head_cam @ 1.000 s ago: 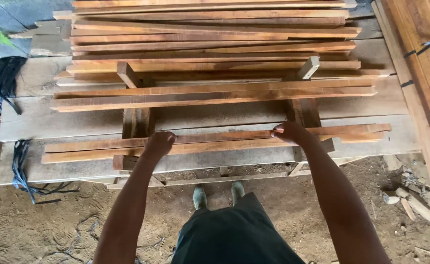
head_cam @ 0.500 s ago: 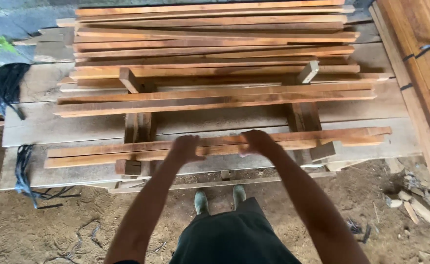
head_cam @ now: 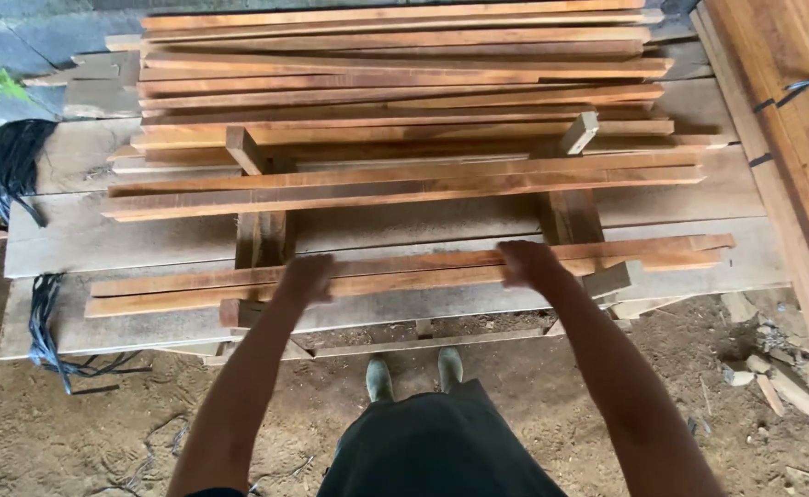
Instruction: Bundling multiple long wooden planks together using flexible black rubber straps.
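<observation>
I see reddish-brown wooden slats (head_cam: 404, 271), sawn and matt, with a fairly smooth face. They rest on a surface (head_cam: 128, 239) of pale grey planks, rough and dusty. The floor (head_cam: 73, 433) is loose sawdust-strewn dirt. Far left hangs black glossy plastic strapping (head_cam: 13, 166).

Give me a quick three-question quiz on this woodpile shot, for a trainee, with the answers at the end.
1. True or false: both hands rest on the nearest slats.
2. What does the left hand touch? A) the black straps B) the nearest slats C) the boots
3. What lies crosswise under the slats, holding them up?

Key
1. True: the right hand is on them too.
2. B. The black straps hang apart at the pile's left end, and the boots are on the dirt floor.
3. Short wooden blocks, set across pale wide planks.
</observation>
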